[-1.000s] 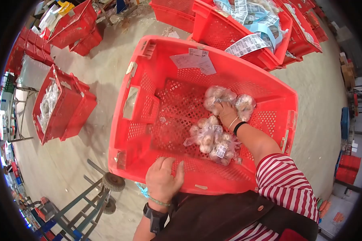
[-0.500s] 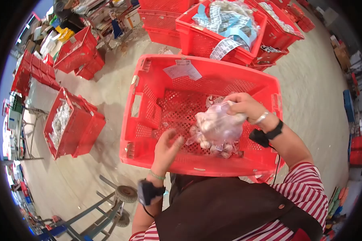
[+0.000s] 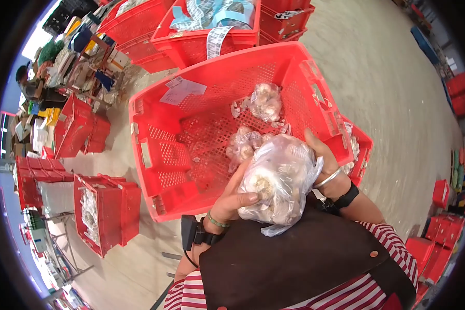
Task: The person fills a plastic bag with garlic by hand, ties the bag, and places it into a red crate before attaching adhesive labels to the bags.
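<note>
Packing warehouse, stacked red crates [image 3: 139, 23], concrete floor [image 3: 382, 72]

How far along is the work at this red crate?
Done: one bag is up over the near rim of the crate. In hand: left hand and right hand both grip it. Left: a far bag and a middle bag lie inside.

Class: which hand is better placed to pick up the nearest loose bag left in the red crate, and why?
Probably the left hand: it sits just below the loose bag and only pinches the held bag, while the right hand wraps around its far side.
</note>
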A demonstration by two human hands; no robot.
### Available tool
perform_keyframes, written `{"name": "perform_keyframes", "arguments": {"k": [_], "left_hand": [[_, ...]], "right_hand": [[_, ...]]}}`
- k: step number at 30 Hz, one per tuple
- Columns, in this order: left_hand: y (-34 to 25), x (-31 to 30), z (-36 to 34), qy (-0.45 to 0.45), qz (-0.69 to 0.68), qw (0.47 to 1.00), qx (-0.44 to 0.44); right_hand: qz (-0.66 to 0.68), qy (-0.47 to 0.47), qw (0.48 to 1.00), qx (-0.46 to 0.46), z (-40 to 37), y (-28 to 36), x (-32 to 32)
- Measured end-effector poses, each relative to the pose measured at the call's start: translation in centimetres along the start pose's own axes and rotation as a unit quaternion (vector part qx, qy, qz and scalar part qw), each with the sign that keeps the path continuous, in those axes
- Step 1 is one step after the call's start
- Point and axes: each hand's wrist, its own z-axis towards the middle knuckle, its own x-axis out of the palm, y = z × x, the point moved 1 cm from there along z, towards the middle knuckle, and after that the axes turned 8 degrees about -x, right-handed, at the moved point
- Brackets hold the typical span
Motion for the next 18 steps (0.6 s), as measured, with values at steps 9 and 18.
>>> {"name": "perform_keyframes", "arguments": {"k": [9,18], "left_hand": [[-0.8,0.5,0.7,-0.024,0.115,0.991,0.067],[-0.2,0.0,0.5,0.003,0.12,0.989,0.08]], "right_hand": [[-0.228,0.118,0.958,-0.128,-1.7,-0.1,0.4],[-0.17,0.122,0.965,-0.156,-1.2,-1.4,0.8]]}}
